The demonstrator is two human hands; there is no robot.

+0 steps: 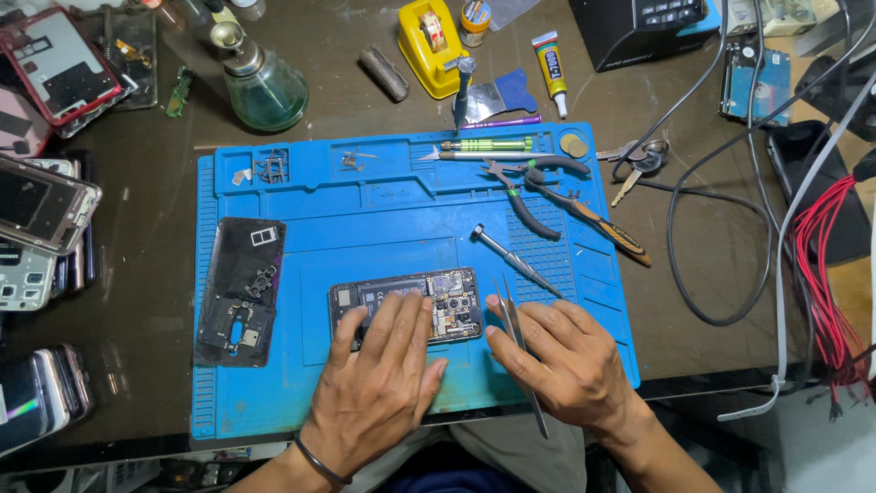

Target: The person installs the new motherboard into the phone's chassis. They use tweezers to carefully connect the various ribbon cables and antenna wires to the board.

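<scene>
An opened phone (452,301) with its circuit board bare lies flat in the middle of the blue work mat (383,228). My left hand (379,383) rests on the phone's left half, fingers spread over it. My right hand (570,361) sits just right of the phone and holds thin metal tweezers (511,310), whose tips point away from me beside the phone's right edge. A removed black back cover (242,292) lies at the mat's left edge.
A small screwdriver (516,260), pliers (520,196), cutters and other drivers lie on the mat's right and far side. A glass bottle (265,82), yellow tape dispenser (431,46) and glue tube stand behind. Phones pile up at the left; cables and red wires trail at the right.
</scene>
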